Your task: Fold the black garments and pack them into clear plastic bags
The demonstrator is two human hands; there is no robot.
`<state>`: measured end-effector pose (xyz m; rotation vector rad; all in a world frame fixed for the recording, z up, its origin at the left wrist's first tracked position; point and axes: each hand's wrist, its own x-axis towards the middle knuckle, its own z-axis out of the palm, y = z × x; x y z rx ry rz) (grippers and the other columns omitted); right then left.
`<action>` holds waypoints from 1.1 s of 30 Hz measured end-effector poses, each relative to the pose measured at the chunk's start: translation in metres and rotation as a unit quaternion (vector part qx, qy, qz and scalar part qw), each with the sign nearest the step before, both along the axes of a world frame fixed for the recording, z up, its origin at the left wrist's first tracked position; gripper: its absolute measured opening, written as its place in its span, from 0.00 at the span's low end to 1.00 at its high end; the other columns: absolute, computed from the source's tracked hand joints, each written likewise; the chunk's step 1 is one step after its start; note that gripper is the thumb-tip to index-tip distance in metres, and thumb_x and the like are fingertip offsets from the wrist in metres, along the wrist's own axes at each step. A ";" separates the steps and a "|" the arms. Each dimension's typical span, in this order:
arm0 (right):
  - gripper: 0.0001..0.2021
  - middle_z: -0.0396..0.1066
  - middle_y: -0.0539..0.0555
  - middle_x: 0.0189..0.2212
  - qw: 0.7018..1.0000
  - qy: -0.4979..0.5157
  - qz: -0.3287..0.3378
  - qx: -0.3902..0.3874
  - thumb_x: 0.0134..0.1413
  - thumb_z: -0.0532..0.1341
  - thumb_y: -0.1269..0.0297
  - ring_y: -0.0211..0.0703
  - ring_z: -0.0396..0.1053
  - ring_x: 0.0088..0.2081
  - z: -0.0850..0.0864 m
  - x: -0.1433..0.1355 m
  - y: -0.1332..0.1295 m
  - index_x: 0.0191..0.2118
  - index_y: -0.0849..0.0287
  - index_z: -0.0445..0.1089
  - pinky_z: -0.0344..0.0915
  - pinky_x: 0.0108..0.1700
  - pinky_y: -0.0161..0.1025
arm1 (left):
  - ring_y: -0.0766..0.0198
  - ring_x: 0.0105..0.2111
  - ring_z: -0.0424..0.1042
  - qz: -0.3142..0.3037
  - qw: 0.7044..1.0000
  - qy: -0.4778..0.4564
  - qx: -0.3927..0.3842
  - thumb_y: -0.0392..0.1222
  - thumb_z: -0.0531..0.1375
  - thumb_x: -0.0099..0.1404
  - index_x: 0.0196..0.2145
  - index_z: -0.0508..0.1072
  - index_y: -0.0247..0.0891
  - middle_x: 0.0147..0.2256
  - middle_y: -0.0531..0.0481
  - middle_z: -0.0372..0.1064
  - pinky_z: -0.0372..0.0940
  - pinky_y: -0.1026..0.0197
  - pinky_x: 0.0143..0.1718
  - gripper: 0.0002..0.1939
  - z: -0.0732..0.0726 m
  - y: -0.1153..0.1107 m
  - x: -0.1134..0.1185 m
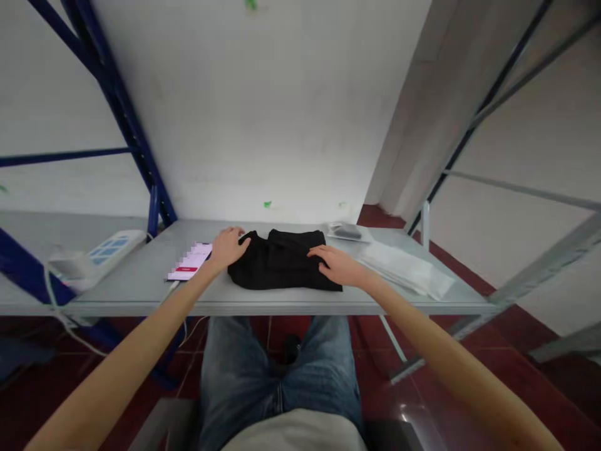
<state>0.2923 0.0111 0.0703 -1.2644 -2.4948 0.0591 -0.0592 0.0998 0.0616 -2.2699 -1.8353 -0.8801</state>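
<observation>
A folded black cloth garment (286,266) lies flat on the grey shelf (282,303) in front of me; its exact kind cannot be made out. My left hand (228,246) is at the garment's upper left corner, fingers apart, thumb touching the fabric. On the right part of the cloth rests my right hand (339,264), its fingers loosely stretched over the surface. Neither hand visibly grips the fabric. A fold line runs down from a notch in the garment's top edge.
Left of the garment lies a phone (190,262) with its screen lit and a cable attached. Farther left is a white power strip (110,254). To the right are a clear packet (348,231) with something dark inside and white plastic bags (406,268). Blue posts (126,119) frame the shelf.
</observation>
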 end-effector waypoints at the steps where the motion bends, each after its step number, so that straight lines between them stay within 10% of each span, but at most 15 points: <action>1: 0.25 0.71 0.59 0.61 1.000 0.002 0.010 0.000 0.60 0.55 0.76 0.50 0.68 0.62 -0.001 -0.006 -0.002 0.61 0.58 0.71 0.63 0.66 0.49 | 0.43 0.47 0.75 0.012 1.000 0.009 -0.017 0.50 0.58 0.65 0.41 0.74 0.40 0.43 0.38 0.77 0.69 0.44 0.51 0.14 -0.001 0.007 -0.002; 9: 0.22 0.70 0.56 0.61 0.999 0.050 0.007 0.001 0.65 0.56 0.70 0.49 0.68 0.63 0.008 0.001 -0.040 0.62 0.52 0.70 0.63 0.67 0.51 | 0.48 0.44 0.77 0.007 1.000 -0.003 -0.008 0.41 0.57 0.64 0.45 0.71 0.41 0.41 0.44 0.80 0.66 0.43 0.56 0.11 0.007 0.008 0.009; 17: 0.20 0.73 0.57 0.58 0.999 0.031 -0.031 -0.028 0.66 0.57 0.66 0.50 0.70 0.60 -0.008 0.038 -0.058 0.61 0.53 0.70 0.65 0.65 0.50 | 0.55 0.46 0.77 -0.208 0.977 -0.030 0.023 0.40 0.54 0.67 0.48 0.68 0.44 0.45 0.47 0.77 0.69 0.54 0.51 0.11 0.014 -0.038 0.019; 33: 0.16 0.78 0.58 0.54 0.999 0.037 -0.001 -0.023 0.69 0.55 0.63 0.53 0.75 0.56 -0.027 0.060 -0.062 0.54 0.54 0.78 0.69 0.61 0.54 | 0.51 0.66 0.66 -0.329 0.928 0.168 -0.044 0.50 0.58 0.73 0.49 0.77 0.43 0.62 0.44 0.72 0.56 0.45 0.70 0.14 -0.005 -0.083 -0.049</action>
